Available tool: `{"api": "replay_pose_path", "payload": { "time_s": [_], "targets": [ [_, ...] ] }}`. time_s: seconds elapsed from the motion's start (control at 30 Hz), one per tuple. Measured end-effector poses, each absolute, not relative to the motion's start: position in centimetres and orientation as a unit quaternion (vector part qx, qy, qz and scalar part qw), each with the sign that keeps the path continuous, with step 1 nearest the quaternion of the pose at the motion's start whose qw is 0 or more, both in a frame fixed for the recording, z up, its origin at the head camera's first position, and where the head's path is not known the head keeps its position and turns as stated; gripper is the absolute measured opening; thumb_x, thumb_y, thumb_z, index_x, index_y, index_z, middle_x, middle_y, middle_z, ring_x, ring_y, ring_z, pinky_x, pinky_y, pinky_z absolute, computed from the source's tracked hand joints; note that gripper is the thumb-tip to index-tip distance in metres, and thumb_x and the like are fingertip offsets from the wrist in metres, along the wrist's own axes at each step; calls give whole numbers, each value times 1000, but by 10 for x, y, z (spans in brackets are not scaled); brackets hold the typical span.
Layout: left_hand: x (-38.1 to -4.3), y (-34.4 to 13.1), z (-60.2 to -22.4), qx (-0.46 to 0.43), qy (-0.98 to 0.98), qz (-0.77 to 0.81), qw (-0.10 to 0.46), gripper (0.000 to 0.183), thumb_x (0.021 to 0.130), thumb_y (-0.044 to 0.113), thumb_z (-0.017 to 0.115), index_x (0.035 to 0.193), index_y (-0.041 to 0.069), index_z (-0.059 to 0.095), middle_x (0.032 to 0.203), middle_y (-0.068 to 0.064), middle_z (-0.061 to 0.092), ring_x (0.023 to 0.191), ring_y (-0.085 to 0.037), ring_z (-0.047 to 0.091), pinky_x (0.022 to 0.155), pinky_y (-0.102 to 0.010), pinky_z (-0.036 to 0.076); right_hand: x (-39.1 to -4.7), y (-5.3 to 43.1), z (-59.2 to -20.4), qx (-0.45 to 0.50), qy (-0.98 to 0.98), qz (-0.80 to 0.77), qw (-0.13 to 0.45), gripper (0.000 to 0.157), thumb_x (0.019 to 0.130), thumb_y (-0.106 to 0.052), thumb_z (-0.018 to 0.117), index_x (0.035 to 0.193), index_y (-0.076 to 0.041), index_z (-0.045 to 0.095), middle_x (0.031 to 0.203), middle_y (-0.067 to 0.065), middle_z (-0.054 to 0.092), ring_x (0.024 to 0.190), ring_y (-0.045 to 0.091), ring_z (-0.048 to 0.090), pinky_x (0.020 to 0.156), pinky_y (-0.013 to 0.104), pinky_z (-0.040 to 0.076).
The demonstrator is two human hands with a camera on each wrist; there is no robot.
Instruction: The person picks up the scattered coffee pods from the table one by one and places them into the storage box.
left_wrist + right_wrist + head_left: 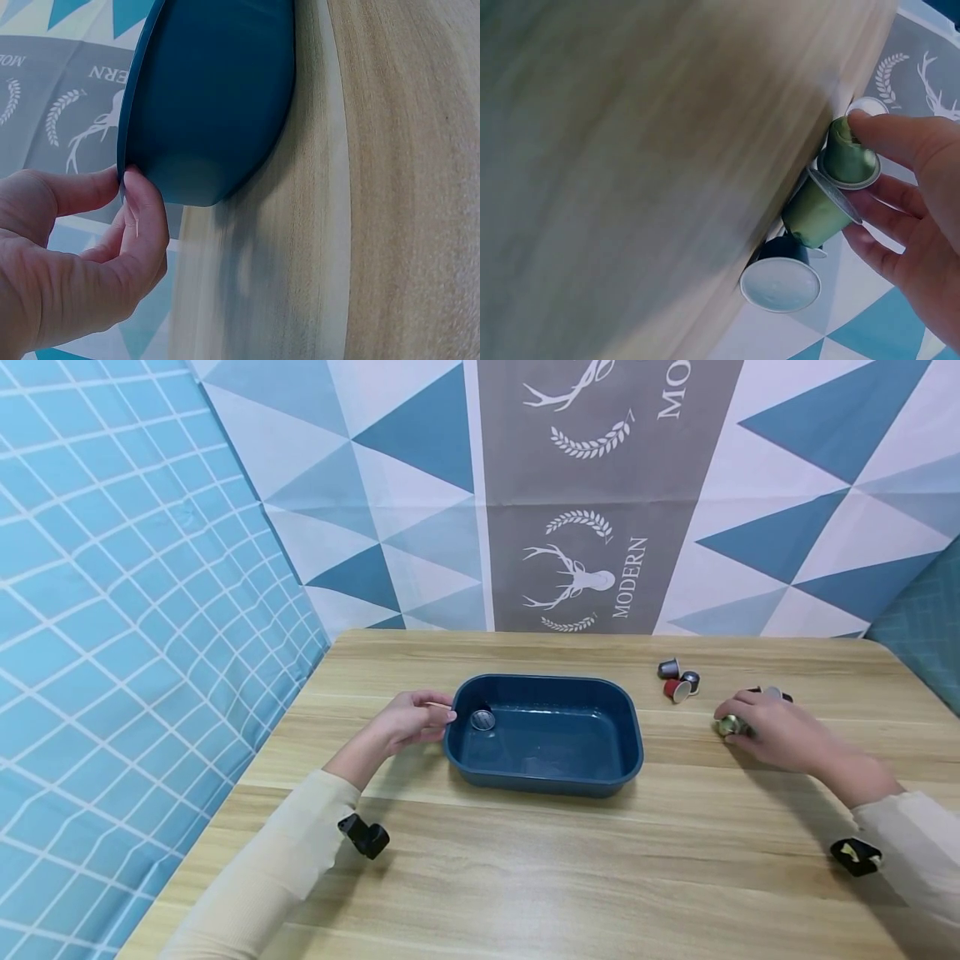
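Observation:
My left hand (415,724) pinches the left rim of a dark blue rectangular tub (543,781) between thumb and fingers; the left wrist view shows the rim between them. A small round silver-rimmed object (483,720) lies inside, at the tub's left end. Over on the right, my right hand (776,731) holds a green coffee capsule (847,161) with its thumb on it and fingers behind. Right beside it in the right wrist view are a second green capsule (817,210) and a dark capsule with a pale lid (780,285). The right hand partly covers this group in the head view.
Three more capsules stand together behind the tub's right side: a purple-grey one (668,669), a red one (677,691) and a dark one (691,681). The wooden table (495,877) ends at a patterned cloth backdrop (420,502), with blue gridded cloth (150,610) on the left.

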State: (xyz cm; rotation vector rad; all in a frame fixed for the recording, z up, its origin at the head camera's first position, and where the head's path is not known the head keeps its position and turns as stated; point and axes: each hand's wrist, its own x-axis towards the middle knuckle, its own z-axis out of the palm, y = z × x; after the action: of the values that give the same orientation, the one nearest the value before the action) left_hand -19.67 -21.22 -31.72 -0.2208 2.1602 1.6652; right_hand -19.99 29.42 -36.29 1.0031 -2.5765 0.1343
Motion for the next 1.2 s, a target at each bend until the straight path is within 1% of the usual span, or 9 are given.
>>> {"api": "replay_pose_path", "payload": {
  "time_s": [0.13,0.23,0.3,0.47,0.53,0.73,1.07,1.2],
  "targets": [
    [-197,-212,-318,-77,771,599,201,42,93,7,62,133,-2,50,92,4,61,83,-6,61,72,-17,55,-199,292,-363,356,-915,49,182,37,62,-3,89,92,-8,69,87,4,66,72,17,63,60,36,52],
    [-196,-213,-319,-76,771,600,201,42,94,7,62,133,-2,50,92,4,61,83,-6,61,72,-17,54,-199,291,-363,363,-912,51,187,37,62,-3,89,92,-8,69,86,4,66,71,16,62,59,34,51],
    [-196,-213,-320,-75,770,600,201,42,94,7,61,133,-2,50,93,3,61,83,-6,61,73,-17,54,-198,290,-363,366,-908,48,195,37,61,-4,89,92,-8,69,85,3,66,70,14,61,59,33,49],
    [-196,-213,-321,-76,772,599,200,41,94,7,61,132,-2,51,94,3,61,82,-5,60,73,-18,54,-198,286,-361,366,-906,42,210,37,61,-5,89,91,-9,69,84,1,66,68,10,58,59,30,40],
    [-196,-213,-321,-76,772,598,200,40,94,7,62,132,-1,51,93,3,61,81,-5,60,73,-18,54,-198,285,-360,367,-905,46,209,37,61,-5,89,92,-9,69,84,2,65,68,10,57,59,30,39],
    [-196,-214,-322,-77,773,598,199,41,94,8,62,132,-1,52,95,3,62,82,-5,60,74,-18,55,-198,279,-356,372,-902,48,215,37,62,-4,88,93,-7,69,85,4,66,68,12,60,57,34,45],
    [-197,-214,-321,-72,772,600,199,41,94,8,62,132,-1,51,94,3,62,81,-5,61,72,-18,55,-201,268,-352,393,-886,60,239,37,60,-2,88,91,-7,69,83,4,66,66,12,62,55,29,51],
    [-197,-214,-320,-72,771,601,198,41,94,7,62,132,-2,51,93,3,62,81,-5,61,72,-18,55,-201,264,-349,394,-885,62,241,36,61,-1,87,92,-6,69,83,3,65,69,12,62,57,32,53]
  ]
}}
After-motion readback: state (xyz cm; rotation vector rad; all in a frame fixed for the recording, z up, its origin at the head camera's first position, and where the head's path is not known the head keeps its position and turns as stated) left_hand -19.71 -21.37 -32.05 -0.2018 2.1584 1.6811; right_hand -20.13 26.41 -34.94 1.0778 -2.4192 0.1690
